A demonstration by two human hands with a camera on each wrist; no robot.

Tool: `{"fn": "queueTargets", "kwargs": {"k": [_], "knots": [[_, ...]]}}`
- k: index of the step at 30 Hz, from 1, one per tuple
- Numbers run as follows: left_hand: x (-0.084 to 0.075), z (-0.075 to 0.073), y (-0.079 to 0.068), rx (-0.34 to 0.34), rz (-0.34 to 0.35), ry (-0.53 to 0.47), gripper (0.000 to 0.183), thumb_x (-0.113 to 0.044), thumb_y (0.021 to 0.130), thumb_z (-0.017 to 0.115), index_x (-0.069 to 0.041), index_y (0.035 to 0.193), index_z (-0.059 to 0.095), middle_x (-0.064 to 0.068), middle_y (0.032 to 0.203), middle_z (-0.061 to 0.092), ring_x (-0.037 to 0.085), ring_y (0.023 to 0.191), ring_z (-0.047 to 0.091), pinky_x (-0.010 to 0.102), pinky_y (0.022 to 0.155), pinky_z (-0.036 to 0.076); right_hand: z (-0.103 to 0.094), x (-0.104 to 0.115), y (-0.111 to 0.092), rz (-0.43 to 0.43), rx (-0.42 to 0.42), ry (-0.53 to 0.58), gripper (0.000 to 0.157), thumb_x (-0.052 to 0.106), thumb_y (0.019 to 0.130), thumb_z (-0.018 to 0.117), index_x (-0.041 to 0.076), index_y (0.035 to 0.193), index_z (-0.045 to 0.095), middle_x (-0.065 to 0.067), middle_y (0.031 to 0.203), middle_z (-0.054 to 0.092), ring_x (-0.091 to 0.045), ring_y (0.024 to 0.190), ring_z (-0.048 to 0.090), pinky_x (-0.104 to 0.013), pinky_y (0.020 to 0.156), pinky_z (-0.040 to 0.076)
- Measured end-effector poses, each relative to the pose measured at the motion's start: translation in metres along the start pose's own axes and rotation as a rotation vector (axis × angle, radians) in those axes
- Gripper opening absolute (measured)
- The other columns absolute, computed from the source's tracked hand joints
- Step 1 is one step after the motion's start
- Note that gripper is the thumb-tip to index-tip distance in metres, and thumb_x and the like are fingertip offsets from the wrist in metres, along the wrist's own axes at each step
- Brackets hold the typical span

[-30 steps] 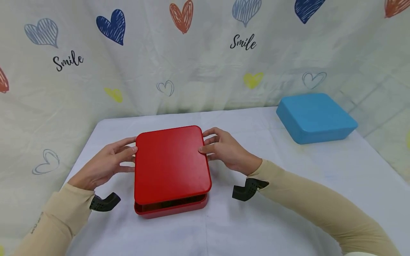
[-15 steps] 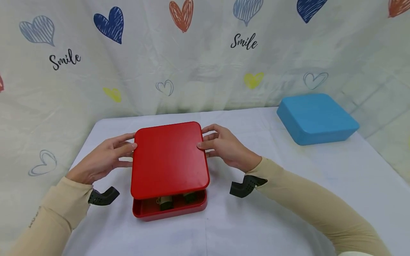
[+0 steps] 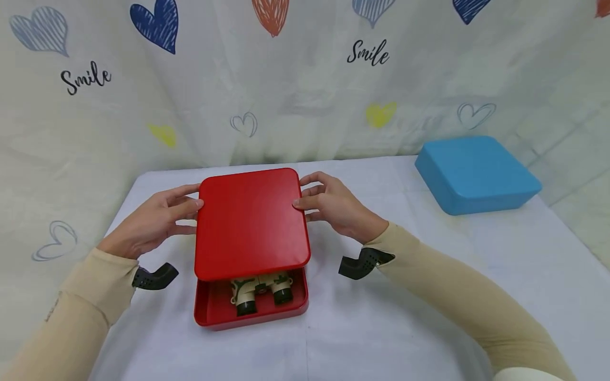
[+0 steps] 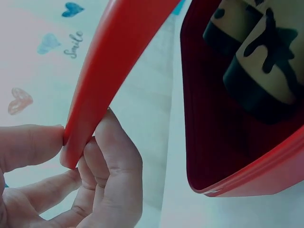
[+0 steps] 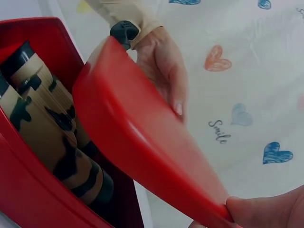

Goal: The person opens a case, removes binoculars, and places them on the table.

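Observation:
A square red lid [image 3: 252,222] is held tilted above a red box [image 3: 252,320], its near edge raised off the box's rim. My left hand [image 3: 154,222] pinches the lid's left edge, thumb on top and fingers beneath, as the left wrist view also shows. At the opposite edge my right hand [image 3: 335,209] grips the lid in the same way. Inside the box lie camouflage-patterned binoculars [image 3: 262,290], tan with dark green patches and black ends. The lid covers their far part in the head view, while the right wrist view shows more of their length [image 5: 52,118].
A blue box [image 3: 478,174] sits at the back right of the white-covered table [image 3: 371,328]. Behind the table hangs a pale curtain [image 3: 305,95] printed with hearts and "Smile". Black wrist cameras [image 3: 154,277] are strapped over both beige sleeves.
Both hands have moved the lid up and away, toward the far side. The gap at the box's front has widened, and the binoculars inside have come into view.

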State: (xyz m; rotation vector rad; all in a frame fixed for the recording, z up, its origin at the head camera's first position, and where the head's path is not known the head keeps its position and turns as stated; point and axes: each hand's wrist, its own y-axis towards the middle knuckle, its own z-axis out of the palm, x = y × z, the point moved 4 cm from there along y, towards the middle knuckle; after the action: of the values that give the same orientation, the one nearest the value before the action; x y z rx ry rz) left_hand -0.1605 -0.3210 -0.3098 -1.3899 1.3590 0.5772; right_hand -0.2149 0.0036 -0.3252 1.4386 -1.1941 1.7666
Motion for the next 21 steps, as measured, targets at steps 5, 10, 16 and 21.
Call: {"fn": "queueTargets", "kwargs": {"k": [5,10,16,21], "knots": [[0.001,-0.005,0.008,-0.018,0.012,-0.005,0.068,-0.036,0.107,0.055,-0.014,0.164,0.025,-0.004,0.126,0.063,0.014,0.112,0.067,0.029,0.093,0.061,-0.001,0.0,0.009,-0.005,0.001,0.006,0.048,0.007,0.096,0.068,0.008,0.139,0.047,-0.009,0.111,0.06,-0.018,0.089,0.068,-0.036,0.083,0.063],[0.002,-0.008,0.015,-0.038,0.015,-0.016,0.066,-0.038,0.106,0.056,-0.012,0.162,0.03,-0.009,0.123,0.065,0.012,0.11,0.068,0.027,0.091,0.061,-0.002,0.001,0.02,-0.012,-0.003,0.007,0.046,0.008,0.097,0.068,0.007,0.138,0.047,-0.01,0.111,0.06,-0.019,0.088,0.068,-0.035,0.081,0.063],[0.002,-0.012,0.023,-0.041,0.013,-0.035,0.065,-0.037,0.107,0.056,-0.01,0.161,0.031,-0.009,0.126,0.063,0.009,0.11,0.068,0.025,0.092,0.06,-0.004,0.001,0.032,-0.014,-0.009,-0.004,0.046,0.01,0.097,0.067,0.007,0.138,0.047,-0.01,0.113,0.061,-0.019,0.09,0.068,-0.034,0.081,0.063],[0.003,-0.017,0.027,-0.044,0.018,-0.055,0.07,-0.035,0.105,0.059,-0.009,0.162,0.028,-0.01,0.13,0.061,0.006,0.113,0.066,0.023,0.091,0.06,-0.003,0.003,0.04,-0.014,-0.018,0.003,0.045,0.011,0.097,0.068,0.008,0.137,0.048,-0.01,0.113,0.06,-0.019,0.092,0.068,-0.034,0.081,0.063]]}}
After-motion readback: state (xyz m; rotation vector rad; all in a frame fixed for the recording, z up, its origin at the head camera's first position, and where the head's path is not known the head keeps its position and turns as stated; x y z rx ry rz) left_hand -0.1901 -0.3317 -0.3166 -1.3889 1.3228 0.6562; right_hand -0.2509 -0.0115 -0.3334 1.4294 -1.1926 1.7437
